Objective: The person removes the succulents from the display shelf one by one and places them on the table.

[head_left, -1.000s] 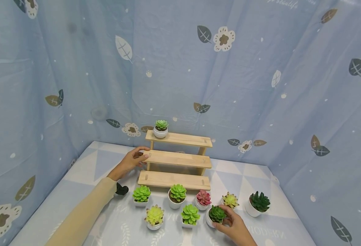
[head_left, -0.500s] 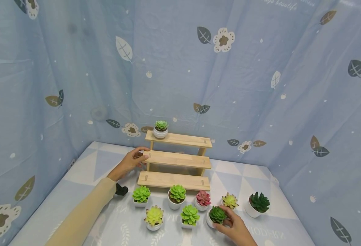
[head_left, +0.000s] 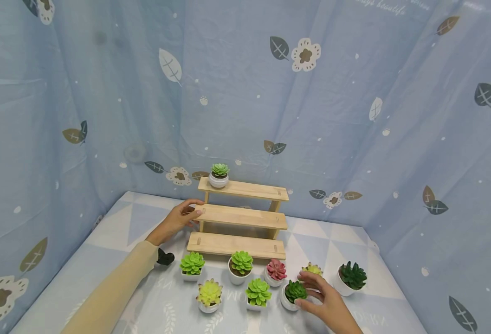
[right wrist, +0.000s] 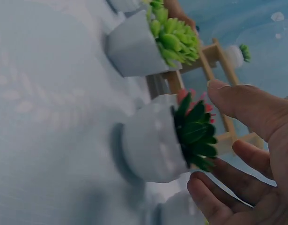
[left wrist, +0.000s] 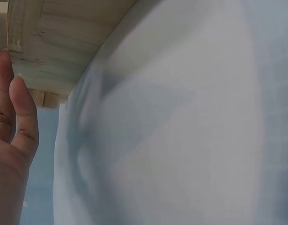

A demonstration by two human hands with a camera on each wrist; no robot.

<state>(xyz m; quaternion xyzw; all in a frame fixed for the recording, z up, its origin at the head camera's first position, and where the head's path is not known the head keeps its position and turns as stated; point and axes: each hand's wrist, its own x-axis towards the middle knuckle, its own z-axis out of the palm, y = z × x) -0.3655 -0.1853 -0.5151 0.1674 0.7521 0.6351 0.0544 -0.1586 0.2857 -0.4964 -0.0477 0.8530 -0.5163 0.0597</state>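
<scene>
My left hand (head_left: 180, 217) holds the left end of the middle tier of a wooden three-step plant stand (head_left: 241, 215). In the left wrist view, fingers (left wrist: 24, 110) reach the underside of a board (left wrist: 64, 42). My right hand (head_left: 322, 299) is spread around the right side of a small dark green succulent (head_left: 295, 290) in a round white pot, which stands upright on the table. In the right wrist view, thumb and fingers stand apart beside the dark green leaves (right wrist: 197, 131), not closed on the pot (right wrist: 153, 138).
A light green succulent (head_left: 219, 175) sits at the top tier's left end. Before the stand are several potted succulents, among them a red one (head_left: 276, 271), a yellow-green one (head_left: 209, 294) and a tall dark one (head_left: 351, 277). A black object (head_left: 165, 257) lies by the left sleeve.
My right hand has loosened from the dark green succulent, its fingers spreading and shifting slightly right. The pot stays in place. My left hand has not moved.
</scene>
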